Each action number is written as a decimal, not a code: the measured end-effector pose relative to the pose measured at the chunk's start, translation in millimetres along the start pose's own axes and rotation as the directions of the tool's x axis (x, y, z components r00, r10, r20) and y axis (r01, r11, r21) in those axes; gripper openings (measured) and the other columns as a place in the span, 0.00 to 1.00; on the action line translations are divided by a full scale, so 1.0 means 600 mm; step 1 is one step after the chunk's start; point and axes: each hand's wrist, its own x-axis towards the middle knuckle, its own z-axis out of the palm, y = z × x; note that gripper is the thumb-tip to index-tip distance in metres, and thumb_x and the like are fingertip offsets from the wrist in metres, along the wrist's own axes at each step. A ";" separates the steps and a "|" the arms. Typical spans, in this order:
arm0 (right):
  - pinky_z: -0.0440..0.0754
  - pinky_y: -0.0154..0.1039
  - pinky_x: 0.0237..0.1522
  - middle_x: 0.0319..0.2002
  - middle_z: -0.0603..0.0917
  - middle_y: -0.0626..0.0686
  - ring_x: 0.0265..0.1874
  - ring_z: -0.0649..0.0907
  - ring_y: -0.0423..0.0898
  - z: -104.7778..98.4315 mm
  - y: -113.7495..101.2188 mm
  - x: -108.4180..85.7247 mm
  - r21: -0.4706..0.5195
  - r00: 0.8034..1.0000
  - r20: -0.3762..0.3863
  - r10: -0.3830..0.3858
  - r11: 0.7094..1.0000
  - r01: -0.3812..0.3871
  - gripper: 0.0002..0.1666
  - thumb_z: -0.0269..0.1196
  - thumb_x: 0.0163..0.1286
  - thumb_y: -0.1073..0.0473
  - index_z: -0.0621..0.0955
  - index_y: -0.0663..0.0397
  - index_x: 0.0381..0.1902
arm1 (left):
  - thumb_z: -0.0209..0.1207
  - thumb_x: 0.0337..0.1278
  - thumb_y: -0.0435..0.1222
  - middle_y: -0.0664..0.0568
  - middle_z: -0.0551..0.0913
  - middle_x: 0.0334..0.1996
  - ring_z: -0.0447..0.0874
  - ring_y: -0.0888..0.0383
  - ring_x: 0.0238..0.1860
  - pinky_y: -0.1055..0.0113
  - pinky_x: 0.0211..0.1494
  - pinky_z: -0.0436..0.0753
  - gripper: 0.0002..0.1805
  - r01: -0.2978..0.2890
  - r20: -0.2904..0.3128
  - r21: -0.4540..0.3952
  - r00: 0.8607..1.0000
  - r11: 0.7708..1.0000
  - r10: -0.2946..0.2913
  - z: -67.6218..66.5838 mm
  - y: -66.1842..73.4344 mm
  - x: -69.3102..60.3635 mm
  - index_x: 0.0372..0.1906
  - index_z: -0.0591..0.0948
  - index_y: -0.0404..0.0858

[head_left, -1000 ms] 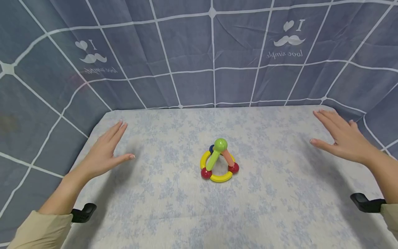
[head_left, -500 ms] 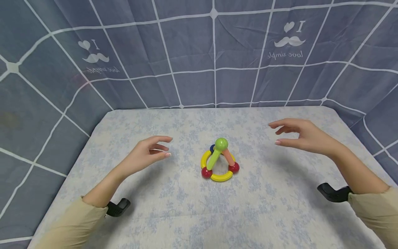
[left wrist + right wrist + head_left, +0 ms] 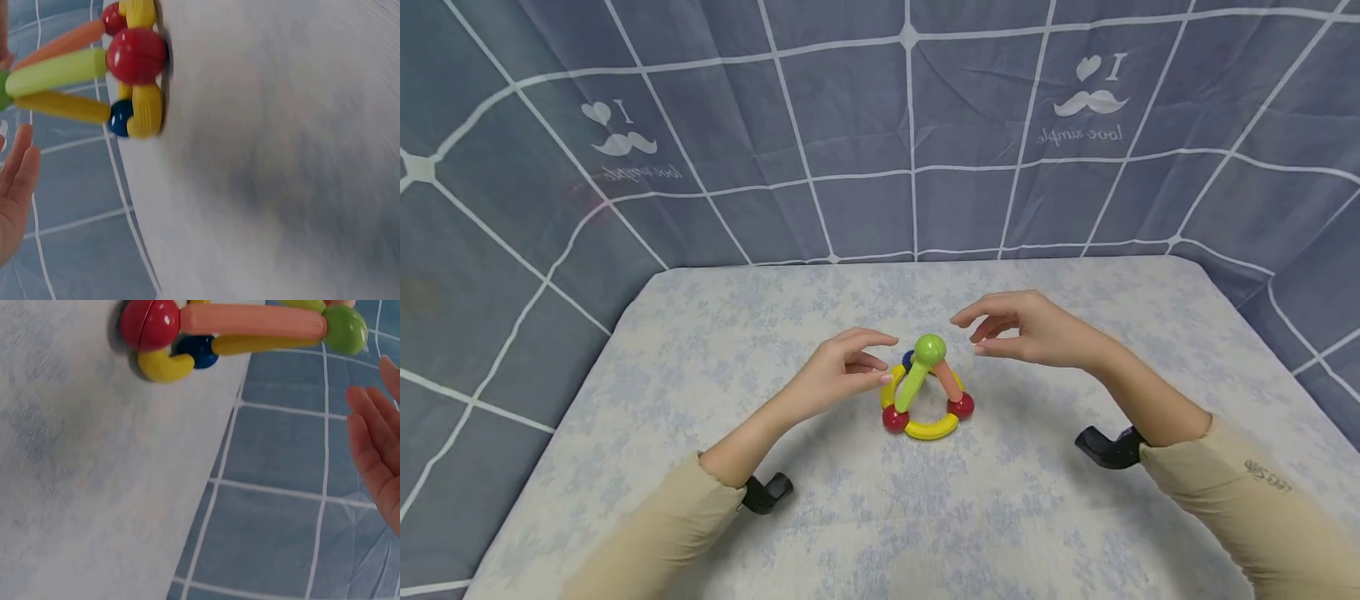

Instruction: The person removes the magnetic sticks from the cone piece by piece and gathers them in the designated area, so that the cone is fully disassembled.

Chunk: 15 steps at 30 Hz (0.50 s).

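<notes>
A pyramid of toy rods and balls stands on the table: a green ball on top, light green, orange and yellow rods, two red balls and a blue one below, joined by curved yellow pieces. Just left of it is my left hand, fingers loosely bent, thumb apart from them, holding nothing. My right hand hovers to the right of the green ball, fingers relaxed and holding nothing. The right wrist view shows the orange rod and the hand's fingers apart from the toy.
A pale cloth with blue flowers covers the table. Behind and at the sides hangs a blue-grey curtain with white lines. Each wrist wears a black camera mount.
Both hands have come inward from the table's sides to beside the toy. Their fingers, straighter before, are now more bent. The toy has not moved on the table.
</notes>
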 end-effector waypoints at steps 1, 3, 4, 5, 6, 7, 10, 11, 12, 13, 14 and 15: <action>0.80 0.37 0.42 0.48 0.81 0.53 0.40 0.83 0.42 0.004 -0.003 0.005 -0.001 1.000 0.014 0.000 1.000 0.000 0.22 0.66 0.58 0.69 0.79 0.59 0.51 | 0.63 0.53 0.31 0.44 0.72 0.56 0.81 0.49 0.46 0.68 0.44 0.80 0.24 -0.003 0.002 -0.004 1.000 1.000 0.003 0.006 0.000 0.004 0.57 0.75 0.35; 0.80 0.39 0.43 0.48 0.81 0.53 0.41 0.83 0.43 0.009 -0.009 0.014 -0.022 0.999 0.032 -0.008 1.000 0.008 0.22 0.66 0.57 0.70 0.79 0.59 0.51 | 0.64 0.53 0.31 0.43 0.73 0.56 0.82 0.50 0.45 0.68 0.44 0.80 0.24 -0.012 0.008 -0.011 1.000 1.000 0.013 0.016 -0.001 0.012 0.57 0.75 0.35; 0.80 0.39 0.43 0.48 0.81 0.52 0.41 0.82 0.44 0.011 -0.012 0.018 -0.035 0.999 0.039 -0.011 0.999 0.013 0.22 0.67 0.57 0.70 0.79 0.58 0.51 | 0.64 0.53 0.31 0.42 0.73 0.55 0.82 0.51 0.45 0.68 0.44 0.80 0.24 -0.018 0.010 -0.012 1.000 1.000 0.018 0.020 -0.001 0.016 0.57 0.75 0.34; 0.80 0.41 0.43 0.48 0.81 0.52 0.42 0.82 0.45 0.012 -0.014 0.022 -0.046 0.999 0.045 -0.019 0.999 0.021 0.23 0.67 0.57 0.70 0.79 0.58 0.52 | 0.64 0.52 0.31 0.42 0.73 0.55 0.82 0.52 0.45 0.68 0.44 0.80 0.25 -0.023 0.011 -0.011 1.000 1.000 0.024 0.023 -0.001 0.019 0.57 0.75 0.34; 0.80 0.42 0.43 0.47 0.81 0.52 0.42 0.82 0.46 0.014 -0.016 0.025 -0.057 0.998 0.052 -0.026 0.998 0.029 0.23 0.67 0.56 0.70 0.80 0.58 0.52 | 0.64 0.53 0.31 0.42 0.74 0.54 0.83 0.53 0.44 0.68 0.44 0.80 0.25 -0.025 0.013 -0.012 1.000 1.000 0.025 0.026 -0.001 0.022 0.58 0.75 0.35; 0.80 0.43 0.44 0.47 0.81 0.52 0.42 0.82 0.47 0.014 -0.017 0.027 -0.069 0.998 0.058 -0.033 0.997 0.036 0.23 0.67 0.56 0.70 0.79 0.58 0.52 | 0.64 0.53 0.32 0.43 0.74 0.54 0.83 0.54 0.44 0.68 0.44 0.80 0.24 -0.026 0.013 -0.015 1.000 1.000 0.026 0.028 0.000 0.025 0.57 0.75 0.35; 0.80 0.45 0.44 0.47 0.81 0.52 0.43 0.81 0.49 0.015 -0.017 0.034 -0.074 0.996 0.082 -0.041 0.996 0.047 0.23 0.66 0.57 0.70 0.79 0.58 0.52 | 0.64 0.53 0.32 0.45 0.74 0.53 0.82 0.55 0.44 0.68 0.45 0.80 0.24 -0.026 0.009 -0.023 1.000 0.999 0.026 0.032 0.001 0.031 0.57 0.75 0.35; 0.80 0.45 0.44 0.48 0.81 0.51 0.43 0.81 0.48 0.016 -0.017 0.035 -0.072 0.995 0.090 -0.042 0.996 0.049 0.23 0.66 0.57 0.70 0.79 0.58 0.52 | 0.64 0.53 0.32 0.46 0.74 0.53 0.82 0.55 0.44 0.68 0.45 0.80 0.24 -0.024 0.009 -0.028 1.000 0.999 0.024 0.034 0.002 0.033 0.57 0.76 0.35; 0.80 0.43 0.43 0.47 0.81 0.51 0.43 0.81 0.48 0.016 -0.017 0.037 -0.073 0.994 0.096 -0.044 0.996 0.051 0.23 0.66 0.57 0.70 0.79 0.58 0.52 | 0.63 0.54 0.32 0.46 0.74 0.53 0.82 0.55 0.44 0.68 0.45 0.80 0.23 -0.020 0.008 -0.033 1.000 0.999 0.021 0.035 0.002 0.034 0.57 0.75 0.35; 0.80 0.43 0.43 0.47 0.81 0.51 0.42 0.81 0.48 0.017 -0.016 0.038 -0.073 0.994 0.100 -0.047 0.996 0.055 0.22 0.65 0.58 0.70 0.79 0.58 0.52 | 0.63 0.54 0.31 0.46 0.75 0.53 0.82 0.54 0.44 0.68 0.45 0.80 0.23 -0.018 0.006 -0.040 1.000 0.999 0.018 0.036 0.002 0.035 0.57 0.76 0.35; 0.80 0.42 0.42 0.47 0.81 0.51 0.42 0.81 0.48 0.017 -0.016 0.039 -0.072 0.993 0.102 -0.050 0.996 0.058 0.22 0.65 0.58 0.71 0.79 0.58 0.52 | 0.62 0.55 0.31 0.46 0.75 0.53 0.82 0.54 0.45 0.67 0.46 0.79 0.22 -0.018 0.007 -0.046 1.000 0.999 0.018 0.037 0.001 0.036 0.57 0.76 0.34; 0.80 0.41 0.41 0.47 0.81 0.51 0.41 0.81 0.47 0.017 -0.016 0.040 -0.072 0.993 0.104 -0.055 0.995 0.063 0.22 0.64 0.59 0.71 0.79 0.58 0.52 | 0.62 0.56 0.31 0.46 0.75 0.53 0.82 0.54 0.45 0.67 0.46 0.79 0.22 -0.017 0.006 -0.049 1.000 0.999 0.017 0.039 0.000 0.037 0.57 0.76 0.34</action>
